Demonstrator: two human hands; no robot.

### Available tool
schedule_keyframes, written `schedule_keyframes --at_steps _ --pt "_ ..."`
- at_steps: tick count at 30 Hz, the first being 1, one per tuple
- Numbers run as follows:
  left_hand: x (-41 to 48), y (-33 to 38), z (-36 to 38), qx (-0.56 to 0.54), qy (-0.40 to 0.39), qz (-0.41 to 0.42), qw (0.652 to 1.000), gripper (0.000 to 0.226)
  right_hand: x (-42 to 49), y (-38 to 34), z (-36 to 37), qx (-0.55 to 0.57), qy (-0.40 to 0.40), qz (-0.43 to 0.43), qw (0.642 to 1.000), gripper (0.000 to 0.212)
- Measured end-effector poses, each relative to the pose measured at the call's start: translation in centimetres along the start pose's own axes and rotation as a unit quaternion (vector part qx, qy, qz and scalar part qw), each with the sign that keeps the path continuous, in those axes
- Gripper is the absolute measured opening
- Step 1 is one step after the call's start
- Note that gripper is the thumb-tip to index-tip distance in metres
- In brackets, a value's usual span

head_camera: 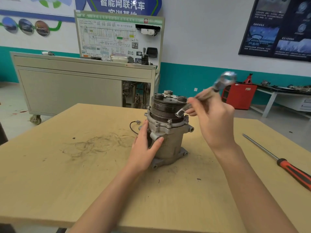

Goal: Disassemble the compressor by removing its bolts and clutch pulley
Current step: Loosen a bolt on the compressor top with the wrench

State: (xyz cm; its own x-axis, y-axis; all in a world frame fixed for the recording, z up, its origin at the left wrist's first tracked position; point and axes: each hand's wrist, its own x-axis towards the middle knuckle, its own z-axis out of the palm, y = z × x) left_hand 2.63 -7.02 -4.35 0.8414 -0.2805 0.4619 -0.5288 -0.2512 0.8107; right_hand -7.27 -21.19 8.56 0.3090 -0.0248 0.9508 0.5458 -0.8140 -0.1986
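Note:
A grey metal compressor [170, 142] stands upright on the wooden table [70, 174], its dark grooved clutch pulley [165, 109] on top. Several bolts ring the flange under the pulley, one of them [169, 121] at the front. My left hand [144, 145] grips the compressor body from the left, thumb across its front. My right hand [213, 118] holds a silver wrench [207, 95] tilted over the compressor's right side. The wrench's open end [179, 113] hovers by the pulley's right edge near a flange bolt; its ring end is blurred up high.
A screwdriver [284, 163] with a red and black handle lies at the table's right edge. A black wire [133, 126] trails from the compressor's left side. Behind the table stand a grey wheeled training cabinet [75, 88], a red cabinet [240, 96] and a cluttered bench.

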Motion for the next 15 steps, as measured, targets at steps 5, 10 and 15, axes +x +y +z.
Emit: schedule_keyframes --at_steps 5,10,15 --pt "0.0 0.0 0.0 -0.001 0.004 0.004 1.000 0.093 0.5 -1.9 2.2 -0.138 -0.043 -0.159 0.977 0.020" --pt "0.1 0.1 0.0 -0.001 -0.003 0.020 1.000 0.086 -0.8 -3.1 4.2 -0.201 -0.098 -0.208 0.952 0.012" --pt "0.2 -0.1 0.1 0.001 -0.009 0.012 1.000 0.064 -2.5 -4.0 5.5 -0.239 -0.114 -0.214 0.940 0.012"
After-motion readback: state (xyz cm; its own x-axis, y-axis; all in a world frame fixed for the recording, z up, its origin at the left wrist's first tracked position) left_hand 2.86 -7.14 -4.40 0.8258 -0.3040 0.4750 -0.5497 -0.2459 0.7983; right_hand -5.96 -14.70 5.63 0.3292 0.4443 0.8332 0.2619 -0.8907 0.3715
